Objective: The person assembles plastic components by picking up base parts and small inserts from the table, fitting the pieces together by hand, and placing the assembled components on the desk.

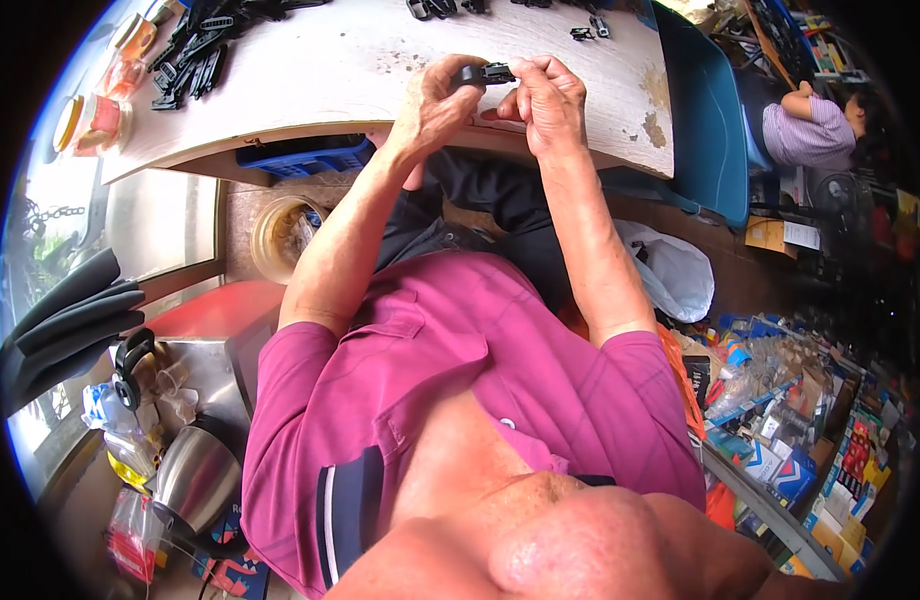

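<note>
Above the near edge of a pale, stained table (340, 75), both my hands are closed on one small black strap-like part (483, 74) with a buckle-shaped end. My left hand (432, 108) grips its smooth, curved end between thumb and fingers. At the slotted end, my right hand (550, 105) pinches with thumb and index finger, which partly cover it. A heap of long black plastic pieces (195, 62) lies at the table's far left. Small black parts (432, 8) sit along the far edge, and a few little clips (592, 28) lie farther right.
Lidded jars (90, 122) stand at the table's left end. Below are a blue crate (310, 158) and a round tub (276, 238). A blue-green chair (702, 130) stands right of the table, with another person (808, 130) beyond. A metal kettle (192, 478) is at lower left; packaged goods (780, 440) crowd the right.
</note>
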`<state>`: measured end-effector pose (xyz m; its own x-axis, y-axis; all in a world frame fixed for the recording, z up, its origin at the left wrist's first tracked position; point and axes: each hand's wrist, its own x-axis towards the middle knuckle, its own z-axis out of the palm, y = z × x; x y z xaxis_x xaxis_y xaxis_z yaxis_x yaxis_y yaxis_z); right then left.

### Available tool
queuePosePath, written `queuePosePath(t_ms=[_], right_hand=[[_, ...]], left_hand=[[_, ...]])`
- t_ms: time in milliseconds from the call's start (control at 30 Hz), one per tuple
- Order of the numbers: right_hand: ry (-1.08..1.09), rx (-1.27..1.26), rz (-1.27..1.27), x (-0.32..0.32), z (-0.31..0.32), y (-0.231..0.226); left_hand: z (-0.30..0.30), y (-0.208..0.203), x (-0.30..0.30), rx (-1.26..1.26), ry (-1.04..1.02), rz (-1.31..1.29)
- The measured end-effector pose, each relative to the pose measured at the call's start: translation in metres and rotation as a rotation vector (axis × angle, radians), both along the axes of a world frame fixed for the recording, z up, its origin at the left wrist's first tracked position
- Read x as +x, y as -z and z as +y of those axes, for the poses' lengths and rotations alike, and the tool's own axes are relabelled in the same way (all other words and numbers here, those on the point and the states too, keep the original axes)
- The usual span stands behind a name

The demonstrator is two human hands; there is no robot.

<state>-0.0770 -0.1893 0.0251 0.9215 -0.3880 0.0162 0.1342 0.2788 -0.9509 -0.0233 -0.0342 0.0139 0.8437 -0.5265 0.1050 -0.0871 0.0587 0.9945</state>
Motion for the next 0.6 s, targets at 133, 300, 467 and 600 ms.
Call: queuePosePath(t_ms=[133,300,467,600], right_hand=[[-0.002,-0.009,-0.030,0.0017,-0.0011,0.0017],[-0.006,0.017,-0.033,0.0014,-0.0011,0.0013],[-0.004,0.032,-0.042,0.0010,0.0008,0.0016],[0.022,0.043,-0.021,0.0020,0.0049,0.0007]], left_hand=[[0.0009,-0.0016,0.0013,-0.003,0.018,0.050],[0.0005,0.0009,0.0032,-0.018,0.022,0.046],[0.0007,0.0021,0.0044,-0.018,0.020,0.019],[0.0022,0.0010,0.0055,0.022,0.035,0.056]])
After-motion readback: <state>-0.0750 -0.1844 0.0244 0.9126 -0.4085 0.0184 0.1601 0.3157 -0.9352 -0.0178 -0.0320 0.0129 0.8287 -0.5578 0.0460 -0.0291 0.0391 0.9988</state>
